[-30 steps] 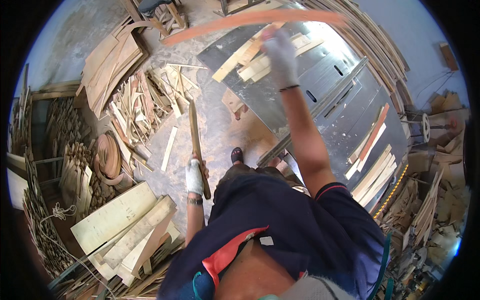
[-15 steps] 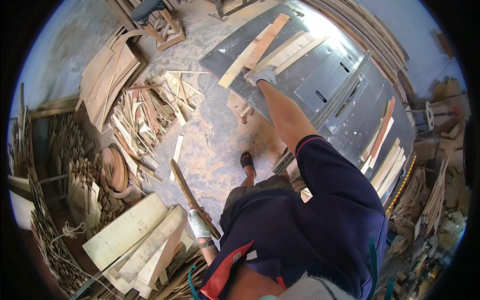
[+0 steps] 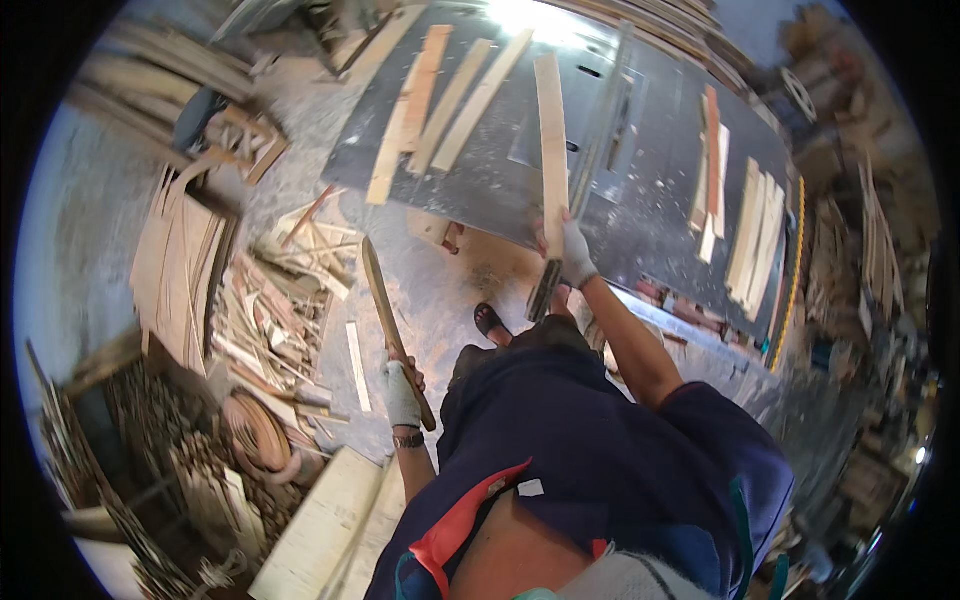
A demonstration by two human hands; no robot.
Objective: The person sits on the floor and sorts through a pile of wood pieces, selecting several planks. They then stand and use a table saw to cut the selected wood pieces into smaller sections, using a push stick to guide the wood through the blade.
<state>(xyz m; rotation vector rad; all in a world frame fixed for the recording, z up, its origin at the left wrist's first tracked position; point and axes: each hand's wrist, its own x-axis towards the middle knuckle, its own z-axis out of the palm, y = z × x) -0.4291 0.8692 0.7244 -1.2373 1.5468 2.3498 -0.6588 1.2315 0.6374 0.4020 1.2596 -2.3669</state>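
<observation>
My left hand (image 3: pixel 403 396), in a white glove with bare fingertips, is closed round a narrow brown wooden stick (image 3: pixel 377 290) that points away from me. In my right hand (image 3: pixel 574 250), also gloved, is a pale wooden board (image 3: pixel 552 125), gripped near its close end and reaching out over the dark worktable (image 3: pixel 480 195). A long metal rail (image 3: pixel 600 130) crosses the table just right of this board. To its left several wooden strips (image 3: pixel 462 115) lie on the tabletop.
More strips (image 3: pixel 757 235) lie at the table's right side, near a yellow chain-like edge (image 3: pixel 790 270). Offcuts (image 3: pixel 265 310) are heaped on the floor at left, by leaning curved plywood sheets (image 3: pixel 175 270). Large pale boards (image 3: pixel 325 520) lie at lower left. A stool (image 3: pixel 205 120) stands beyond.
My right hand has come back toward me from the strips on the table, bringing a pale board with it. The left still holds the stick. My view has turned to the right.
</observation>
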